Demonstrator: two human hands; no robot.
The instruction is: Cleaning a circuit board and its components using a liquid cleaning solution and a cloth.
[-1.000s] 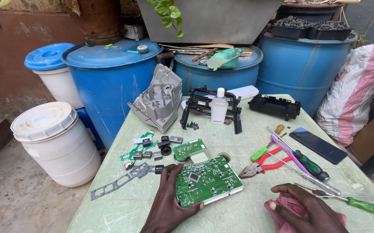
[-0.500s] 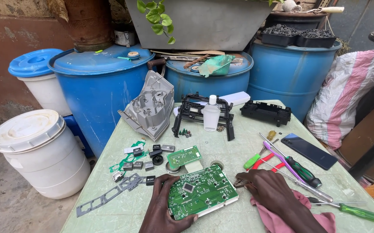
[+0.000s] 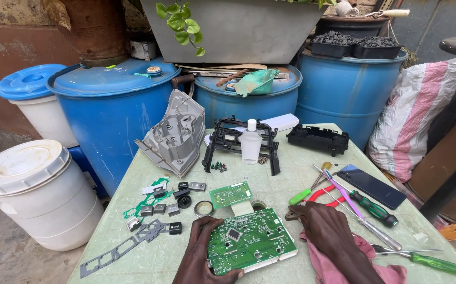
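Observation:
A large green circuit board (image 3: 251, 239) lies at the table's near edge. My left hand (image 3: 202, 252) grips its left side, thumb under the front edge. My right hand (image 3: 327, 231) rests just right of the board, palm down on a pink cloth (image 3: 367, 263), fingers near the board's right corner. A smaller green circuit board (image 3: 231, 193) lies just behind the big one. Several small black and grey buttons (image 3: 167, 202) and a grey flat frame (image 3: 117, 250) lie to the left.
On the pale green table (image 3: 291, 173): a grey plastic housing (image 3: 174, 134), a black frame (image 3: 228, 142) with a clear bottle (image 3: 250, 143), a black tray part (image 3: 318, 139), screwdrivers (image 3: 375, 208), red pliers (image 3: 320, 194), a dark phone (image 3: 378, 186). Blue barrels (image 3: 112, 113) and white buckets (image 3: 38, 194) stand behind and left.
My right hand has slid left over the pink cloth to the board's right side. The view has tilted and moved closer. My left hand keeps its hold on the board.

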